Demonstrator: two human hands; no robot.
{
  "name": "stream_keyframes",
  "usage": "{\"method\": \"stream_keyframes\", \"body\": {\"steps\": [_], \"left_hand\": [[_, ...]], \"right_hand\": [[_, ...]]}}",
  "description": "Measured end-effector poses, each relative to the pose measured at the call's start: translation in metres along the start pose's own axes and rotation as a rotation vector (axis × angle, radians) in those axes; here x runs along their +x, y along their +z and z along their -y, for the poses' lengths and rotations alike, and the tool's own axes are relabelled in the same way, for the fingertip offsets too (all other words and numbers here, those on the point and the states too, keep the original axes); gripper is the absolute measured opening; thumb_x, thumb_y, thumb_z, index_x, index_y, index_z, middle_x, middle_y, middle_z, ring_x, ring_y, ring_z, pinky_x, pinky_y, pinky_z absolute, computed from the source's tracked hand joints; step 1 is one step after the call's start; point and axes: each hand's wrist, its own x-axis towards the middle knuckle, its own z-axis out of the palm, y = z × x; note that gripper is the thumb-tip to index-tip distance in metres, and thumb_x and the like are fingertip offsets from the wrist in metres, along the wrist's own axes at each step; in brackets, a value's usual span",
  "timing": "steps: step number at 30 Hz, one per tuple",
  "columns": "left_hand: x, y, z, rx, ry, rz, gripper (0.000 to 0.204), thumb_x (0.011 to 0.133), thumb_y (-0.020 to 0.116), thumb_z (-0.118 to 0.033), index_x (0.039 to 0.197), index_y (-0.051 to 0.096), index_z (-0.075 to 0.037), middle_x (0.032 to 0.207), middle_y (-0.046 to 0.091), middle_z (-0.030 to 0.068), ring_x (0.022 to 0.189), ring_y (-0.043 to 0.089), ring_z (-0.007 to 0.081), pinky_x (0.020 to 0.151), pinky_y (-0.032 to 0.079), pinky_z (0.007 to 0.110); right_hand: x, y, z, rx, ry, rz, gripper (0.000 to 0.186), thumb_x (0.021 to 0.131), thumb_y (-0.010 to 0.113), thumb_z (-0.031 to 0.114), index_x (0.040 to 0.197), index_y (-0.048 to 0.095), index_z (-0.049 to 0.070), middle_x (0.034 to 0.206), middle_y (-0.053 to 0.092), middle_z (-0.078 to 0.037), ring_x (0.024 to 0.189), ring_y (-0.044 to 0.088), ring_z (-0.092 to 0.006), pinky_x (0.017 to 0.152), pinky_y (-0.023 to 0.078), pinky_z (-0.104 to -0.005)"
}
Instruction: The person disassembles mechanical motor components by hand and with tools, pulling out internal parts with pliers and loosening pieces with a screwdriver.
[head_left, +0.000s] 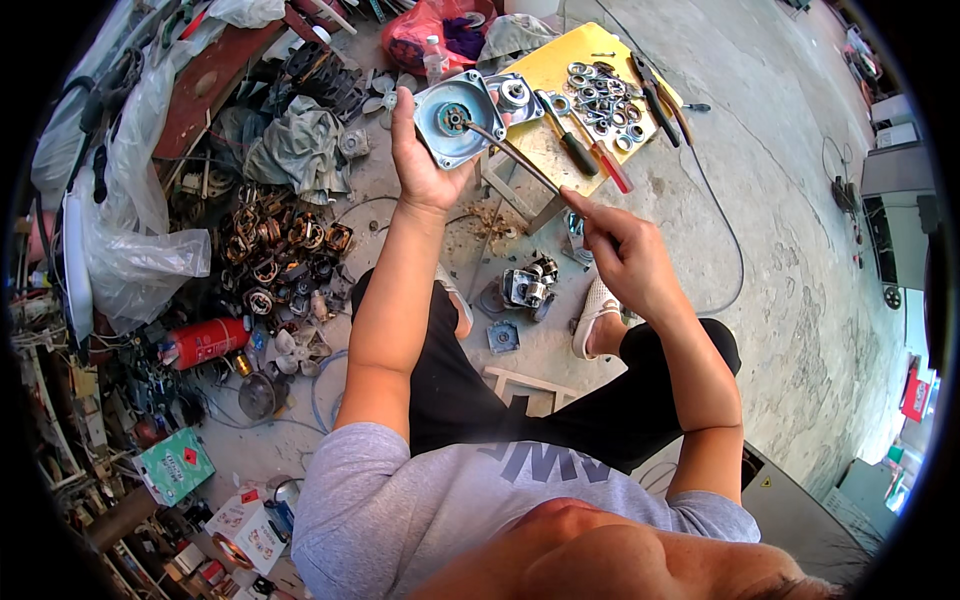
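A square metal end cover (pixel 442 140) with a blue-grey recess and central hub is gripped in my left hand (pixel 428 178). A long thin metal rod (pixel 510 150) reaches from the hub down to my right hand (pixel 625 255), whose fingers are bent around its near end, index along it. Just behind the cover is another metal cover (pixel 513 96) with a bearing. On a yellow board (pixel 560 50) lie several bearing rings (pixel 600 100), a black-handled screwdriver (pixel 575 150), a red-handled screwdriver (pixel 610 165) and pliers (pixel 655 100).
Piles of motor parts (pixel 270 250), plastic sheeting (pixel 135 260) and a red cylinder (pixel 205 340) crowd the left. A motor assembly (pixel 528 285) and small square part (pixel 502 337) sit on the concrete floor (pixel 790 250) between my feet. A cable (pixel 730 230) runs along the right.
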Motion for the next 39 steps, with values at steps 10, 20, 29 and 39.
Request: {"method": "stream_keyframes", "body": {"steps": [10,20,29,39], "left_hand": [[-0.002,0.004,0.009,0.33,0.159,0.128,0.068,0.093,0.053,-0.056,0.133,0.047,-0.001,0.124,0.059,0.0179,0.117,0.059,0.0325,0.1,0.048,0.054],[0.001,0.002,0.02,0.462,0.261,0.153,0.066,0.095,0.049,-0.057,0.135,0.046,-0.004,0.122,0.061,0.0145,0.114,0.06,0.0282,0.1,0.048,0.05],[0.0,0.0,0.012,-0.124,-0.034,-0.009,0.07,0.091,0.051,-0.063,0.128,0.056,-0.003,0.127,0.06,0.0188,0.118,0.057,0.0377,0.103,0.042,0.06],[0.002,-0.002,0.01,0.03,0.028,-0.083,0.066,0.092,0.052,-0.061,0.121,0.059,-0.002,0.121,0.063,0.0176,0.113,0.06,0.0354,0.098,0.048,0.056]], "right_hand": [[-0.001,0.0,0.0,0.064,0.076,0.058,0.049,0.09,0.05,-0.001,0.135,0.06,0.015,0.075,0.057,-0.011,0.067,0.055,-0.0153,0.069,0.049,-0.0308],[-0.004,0.007,0.004,0.686,0.349,0.243,0.044,0.099,0.046,0.007,0.142,0.053,0.014,0.077,0.056,0.004,0.068,0.049,-0.0046,0.064,0.044,-0.0214],[0.004,0.002,-0.006,0.092,-0.031,-0.198,0.046,0.093,0.053,-0.002,0.136,0.06,0.014,0.08,0.058,-0.001,0.075,0.056,-0.0121,0.069,0.047,-0.026],[0.005,0.002,-0.009,-0.496,-0.233,-0.374,0.046,0.083,0.062,-0.003,0.122,0.07,0.02,0.094,0.066,-0.005,0.087,0.061,-0.0226,0.077,0.049,-0.0352]]}}
